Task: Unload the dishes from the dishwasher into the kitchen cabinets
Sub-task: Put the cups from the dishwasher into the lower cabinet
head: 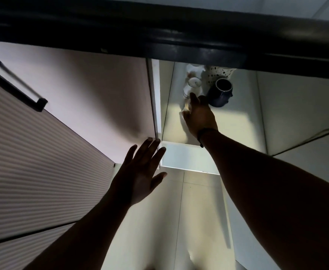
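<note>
Both forearms reach up from below. Left hand has its grip spread, fingertips at the edge of the pale open cabinet door. Right hand is inside the white cabinet, grip closed round a clear glass on the shelf, just beside a dark blue ceramic mug and white cups.

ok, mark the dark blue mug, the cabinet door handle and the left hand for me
dark blue mug [221, 92], head view, on its outer side wall below the rim.
cabinet door handle [13, 82], head view, on the middle of the black bar.
left hand [140, 172], head view, on the middle of the hand, fingers spread.
</note>
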